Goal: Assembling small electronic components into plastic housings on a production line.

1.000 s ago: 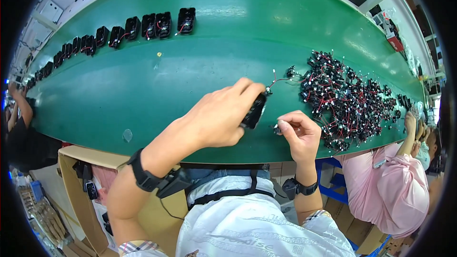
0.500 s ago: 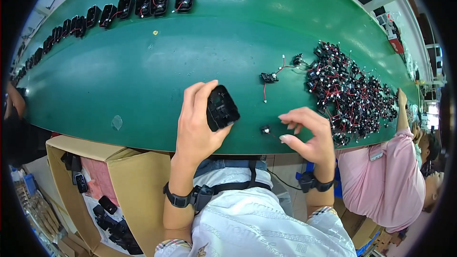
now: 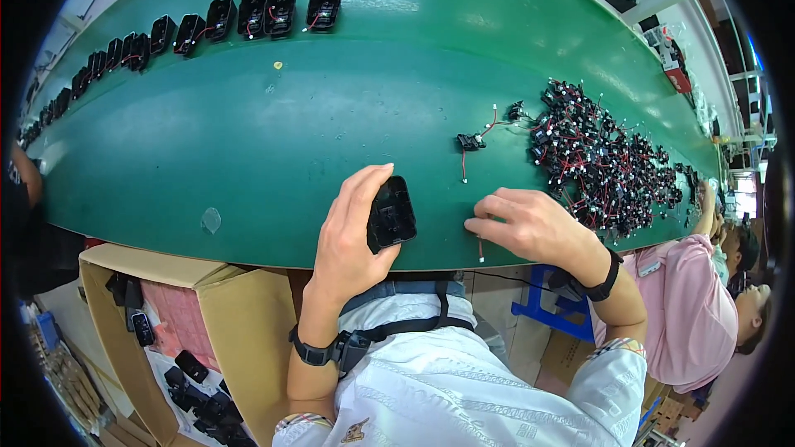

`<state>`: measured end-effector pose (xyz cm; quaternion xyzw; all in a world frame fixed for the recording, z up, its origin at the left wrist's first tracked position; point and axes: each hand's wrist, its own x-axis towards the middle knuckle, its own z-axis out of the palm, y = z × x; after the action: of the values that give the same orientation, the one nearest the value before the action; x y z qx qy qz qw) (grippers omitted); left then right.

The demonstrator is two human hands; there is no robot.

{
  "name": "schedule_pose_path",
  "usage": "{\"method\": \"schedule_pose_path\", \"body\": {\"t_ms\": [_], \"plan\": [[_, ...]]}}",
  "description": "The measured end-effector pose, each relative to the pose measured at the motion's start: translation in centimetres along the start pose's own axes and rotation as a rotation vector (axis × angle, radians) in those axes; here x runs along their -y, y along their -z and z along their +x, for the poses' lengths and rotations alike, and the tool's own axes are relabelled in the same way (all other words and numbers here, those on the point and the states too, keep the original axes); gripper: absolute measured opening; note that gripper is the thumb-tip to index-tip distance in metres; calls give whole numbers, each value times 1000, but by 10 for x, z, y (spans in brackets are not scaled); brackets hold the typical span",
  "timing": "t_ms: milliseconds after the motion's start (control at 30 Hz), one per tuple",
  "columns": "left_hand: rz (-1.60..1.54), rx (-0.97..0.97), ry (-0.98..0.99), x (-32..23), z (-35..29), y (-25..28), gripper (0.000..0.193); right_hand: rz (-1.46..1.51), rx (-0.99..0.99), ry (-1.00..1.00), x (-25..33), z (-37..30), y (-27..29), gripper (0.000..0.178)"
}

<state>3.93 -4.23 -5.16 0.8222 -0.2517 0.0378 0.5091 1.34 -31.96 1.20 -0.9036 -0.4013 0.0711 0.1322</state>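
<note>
My left hand (image 3: 341, 236) is wrapped round a black plastic housing (image 3: 392, 213), its hollow side facing up and right, over the table's near edge. To the right, my right hand (image 3: 523, 222) has its thumb and fingers closed together at the tabletop. Below those fingertips hangs a red wire (image 3: 480, 248) with a white connector; the small black part it belongs to is hidden by the fingers. Just beyond lies another small black wired part (image 3: 470, 142), and further right spreads a large pile of such wired parts (image 3: 596, 157).
Along the far left of the green table (image 3: 248, 132) runs a row of black housings (image 3: 280, 13) with wires. An open cardboard box (image 3: 248, 323) holding black parts stands at the near left. A person in pink (image 3: 683, 314) sits to the right, beside a blue stool (image 3: 555, 306).
My right hand has moved left and closed its fingers over the small wired part that lay on the table. My left hand has come slightly nearer with the housing.
</note>
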Motion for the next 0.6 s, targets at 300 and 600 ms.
{"method": "schedule_pose_path", "body": {"t_ms": [300,600], "plan": [[-185,52,75,-5,-8,5,82,509,-355,-421,11,-1,-44,25],[-148,53,46,-1,-10,1,84,552,-389,-580,29,7,-42,24]]}}
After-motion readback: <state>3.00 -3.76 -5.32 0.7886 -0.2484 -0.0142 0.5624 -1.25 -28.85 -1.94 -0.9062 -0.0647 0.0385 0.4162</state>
